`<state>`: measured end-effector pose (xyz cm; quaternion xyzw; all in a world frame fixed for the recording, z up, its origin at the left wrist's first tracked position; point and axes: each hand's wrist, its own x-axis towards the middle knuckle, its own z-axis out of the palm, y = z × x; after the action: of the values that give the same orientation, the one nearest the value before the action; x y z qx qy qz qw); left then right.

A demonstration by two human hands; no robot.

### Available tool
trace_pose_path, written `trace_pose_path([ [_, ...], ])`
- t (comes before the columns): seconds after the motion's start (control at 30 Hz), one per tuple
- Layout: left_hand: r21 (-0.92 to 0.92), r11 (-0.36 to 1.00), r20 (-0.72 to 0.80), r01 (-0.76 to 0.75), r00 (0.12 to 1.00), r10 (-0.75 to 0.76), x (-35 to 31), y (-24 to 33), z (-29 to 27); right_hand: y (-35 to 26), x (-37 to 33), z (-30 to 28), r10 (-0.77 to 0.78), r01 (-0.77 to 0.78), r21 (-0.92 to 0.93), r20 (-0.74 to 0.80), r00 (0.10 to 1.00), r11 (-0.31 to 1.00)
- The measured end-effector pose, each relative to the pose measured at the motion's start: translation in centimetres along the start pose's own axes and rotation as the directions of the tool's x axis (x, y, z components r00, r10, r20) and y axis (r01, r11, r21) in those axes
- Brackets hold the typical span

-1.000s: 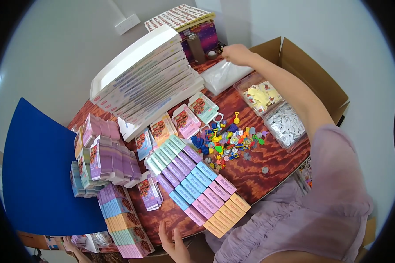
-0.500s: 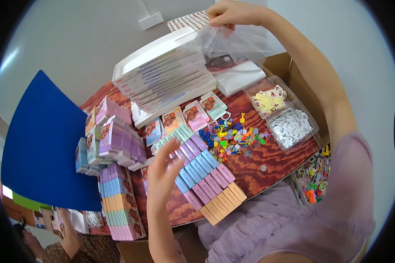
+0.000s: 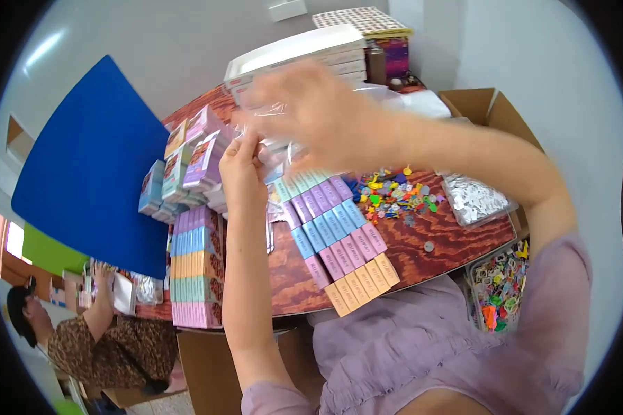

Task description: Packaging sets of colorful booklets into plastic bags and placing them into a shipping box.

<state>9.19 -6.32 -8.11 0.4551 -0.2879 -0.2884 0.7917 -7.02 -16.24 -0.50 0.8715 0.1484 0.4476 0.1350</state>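
Over the far middle of the table, my left hand [image 3: 241,162] pinches the edge of a clear plastic bag [image 3: 278,147] between thumb and fingers. My right hand [image 3: 311,114] is beside it at the bag's upper part, smeared by motion, so its fingers cannot be read. Below both hands lie rows of small boxes [image 3: 342,235] in green, purple, blue, pink and orange. A scatter of small colourful plastic trinkets [image 3: 394,197] lies to their right. My right forearm hides part of the table behind.
White trays [image 3: 294,52] are stacked at the back. Small-box piles [image 3: 204,162] and a boxed row [image 3: 195,277] stand left, beside a blue panel [image 3: 90,180]. Right are a container of white packets [image 3: 474,200], a carton [image 3: 467,104] and a trinket bin [image 3: 498,287]. Another person [image 3: 111,339] sits lower left.
My right hand has come down and left from the far back with the clear bag. The left hand has moved up to the bag and now pinches it. The view has shifted.
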Motion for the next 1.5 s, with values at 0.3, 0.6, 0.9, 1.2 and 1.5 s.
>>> trace_pose_path([
  [0.3, -0.517, 0.834, 0.189, 0.193, 0.976, -0.109, -0.4, 3.8, -7.6, 3.7, 1.2, 3.9, 0.376, -0.439, 0.287, 0.250, 0.892, 0.851],
  [0.6, 0.662, 0.525, -0.003, -0.535, 0.698, 0.716, -4.2, 5.3, -0.6, 4.9, 7.3, 3.9, 0.225, -0.515, 0.452, 0.552, 0.803, 0.728],
  [0.9, 0.875, 0.289, 0.305, -0.389, 0.906, 0.293, 1.9, 10.8, -1.9, 4.7, 7.7, 3.1, 0.072, -0.110, 0.157, 0.230, 0.971, 0.981],
  [1.2, 0.844, 0.344, 0.338, -0.412, 0.906, 0.256, 1.8, 12.5, -0.8, -0.9, 3.2, 7.6, -0.084, 0.085, -0.001, -0.144, 0.986, 0.996],
  [1.5, 0.879, 0.172, 0.380, -0.444, 0.872, 0.308, 2.0, 15.3, -2.3, -4.1, 0.8, 9.8, -0.054, 0.088, -0.097, 0.311, 0.949, 0.991],
])
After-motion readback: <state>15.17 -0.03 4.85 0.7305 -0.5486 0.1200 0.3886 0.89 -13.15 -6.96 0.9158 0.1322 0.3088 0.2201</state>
